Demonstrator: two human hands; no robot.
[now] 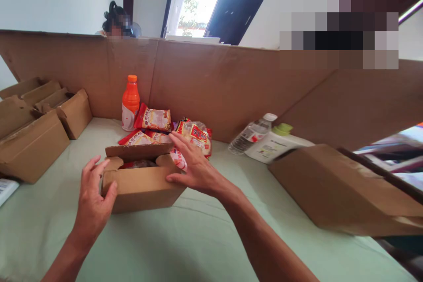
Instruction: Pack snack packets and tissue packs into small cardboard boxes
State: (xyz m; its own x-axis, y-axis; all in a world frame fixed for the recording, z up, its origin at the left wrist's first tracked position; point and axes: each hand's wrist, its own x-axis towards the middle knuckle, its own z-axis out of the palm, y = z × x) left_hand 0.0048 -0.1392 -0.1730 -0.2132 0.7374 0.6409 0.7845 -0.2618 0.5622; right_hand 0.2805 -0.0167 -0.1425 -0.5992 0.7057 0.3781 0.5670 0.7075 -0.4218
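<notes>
A small brown cardboard box (pixel 142 187) stands on the cloth in front of me, its back flap raised. Something in dark red wrapping (pixel 140 164) shows inside, mostly hidden by the box's front wall. At the left end of the box is my left hand (pixel 94 194), open, with thumb and fingers apart around the corner. My right hand (pixel 194 167) is at the right end, also open, its thumb by the front top edge and its fingers stretched towards the back. Whether either hand presses on the cardboard, I cannot tell. Behind the box lie red and white snack packets (pixel 153 119).
An orange drink bottle (pixel 131 103) stands behind the packets, near a clear-bagged snack (pixel 198 134). Rightward lie a water bottle (pixel 253 134), a white jug (pixel 274 145) and a large carton (pixel 343 189). More open boxes (pixel 39 145) are left. A cardboard wall (pixel 214 83) runs behind; beyond it is a person.
</notes>
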